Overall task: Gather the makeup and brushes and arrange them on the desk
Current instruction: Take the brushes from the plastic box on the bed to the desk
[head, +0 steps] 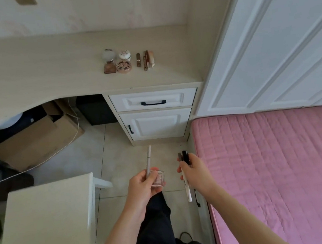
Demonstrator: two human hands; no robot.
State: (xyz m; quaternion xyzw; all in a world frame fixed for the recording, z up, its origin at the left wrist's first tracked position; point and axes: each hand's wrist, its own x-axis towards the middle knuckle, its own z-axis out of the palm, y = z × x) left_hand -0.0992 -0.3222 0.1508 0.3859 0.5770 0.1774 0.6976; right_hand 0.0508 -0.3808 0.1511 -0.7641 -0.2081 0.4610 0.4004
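Head view: your left hand (141, 186) pinches pencil (148, 161) plus clear compact (159, 180); right hand (195, 171) grips pens (187, 189). Likely light, slick; hold mid-barrel.

The head view looks steeply down and forward from standing height, desk (50, 70) ahead, floor (108, 160) directly beneath.

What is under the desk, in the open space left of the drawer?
A tilted cardboard box with a pale cord trailing past it, and a black box beside the drawer. The desk top hides whatever lies farther back.
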